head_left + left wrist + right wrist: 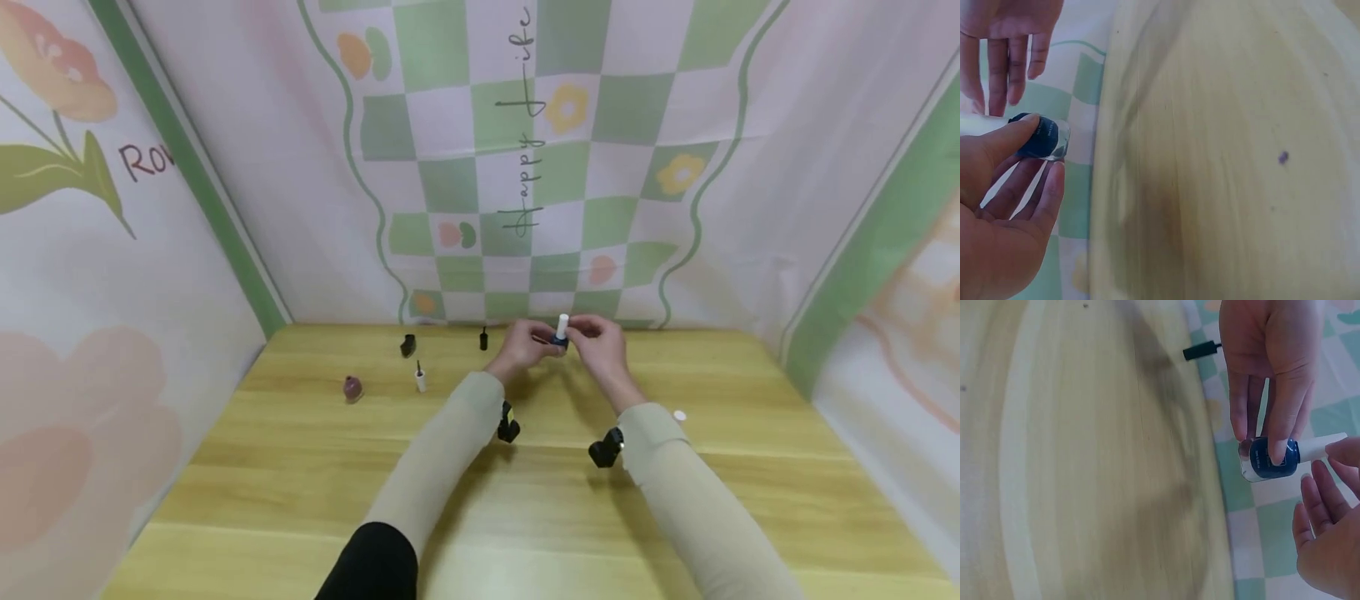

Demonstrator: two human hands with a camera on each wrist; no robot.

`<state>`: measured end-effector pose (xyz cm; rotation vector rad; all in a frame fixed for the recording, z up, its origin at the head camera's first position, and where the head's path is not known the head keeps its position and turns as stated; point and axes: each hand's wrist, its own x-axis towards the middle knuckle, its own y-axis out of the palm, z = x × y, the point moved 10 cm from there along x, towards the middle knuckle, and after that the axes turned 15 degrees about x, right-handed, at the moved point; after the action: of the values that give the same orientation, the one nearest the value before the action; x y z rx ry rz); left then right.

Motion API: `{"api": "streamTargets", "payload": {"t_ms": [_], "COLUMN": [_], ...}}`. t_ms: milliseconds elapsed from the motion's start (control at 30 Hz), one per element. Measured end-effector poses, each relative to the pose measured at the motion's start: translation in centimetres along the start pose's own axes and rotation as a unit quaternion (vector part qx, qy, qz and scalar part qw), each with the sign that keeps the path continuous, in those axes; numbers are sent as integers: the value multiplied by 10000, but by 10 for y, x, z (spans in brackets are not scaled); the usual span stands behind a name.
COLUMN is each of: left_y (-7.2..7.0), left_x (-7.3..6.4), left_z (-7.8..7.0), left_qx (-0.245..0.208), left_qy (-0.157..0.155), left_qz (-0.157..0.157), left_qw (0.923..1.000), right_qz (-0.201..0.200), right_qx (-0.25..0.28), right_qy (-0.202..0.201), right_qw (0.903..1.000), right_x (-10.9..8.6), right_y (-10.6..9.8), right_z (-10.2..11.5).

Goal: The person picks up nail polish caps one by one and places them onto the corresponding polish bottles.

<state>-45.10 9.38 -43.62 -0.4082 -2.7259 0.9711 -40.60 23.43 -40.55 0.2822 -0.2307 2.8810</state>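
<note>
A dark blue nail polish bottle (1262, 465) with a long white cap (1314, 447) is held up near the far edge of the table. My left hand (525, 343) holds the bottle's glass body between thumb and fingers. On the cap, the thumb and a fingertip of my right hand (602, 346) pinch the white end, while its other fingers spread loosely below in the right wrist view. The cap sits against the bottle's neck. In the head view the bottle stands upright, cap on top.
Left of the hands lie a black brush cap (483, 340), a white brush cap (420, 381) with its brush upward, a small black object (407, 345) and a mauve nail polish bottle (352, 388). A small white object (679, 415) lies by the right sleeve. A patterned cloth wall borders the table (525, 500).
</note>
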Motion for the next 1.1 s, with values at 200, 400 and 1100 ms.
{"api": "streamTargets", "payload": {"t_ms": [200,400,1100], "left_y": [9,16,30], "left_x": [4,6,11], "left_z": [10,16,15], "left_qx": [18,-23,23], "left_qy": [-118,-159,-274], "left_qz": [65,97,140], "left_qw": [9999,9998,9995], "right_qz": [-2,-64,-137], "right_qx": [-24,-73,-295], "right_qy": [44,145,224], "right_qw": [10000,9998,9992], "right_x": [6,8,12], "right_y": [2,2,-4], "right_z": [-11,-20,-33]}}
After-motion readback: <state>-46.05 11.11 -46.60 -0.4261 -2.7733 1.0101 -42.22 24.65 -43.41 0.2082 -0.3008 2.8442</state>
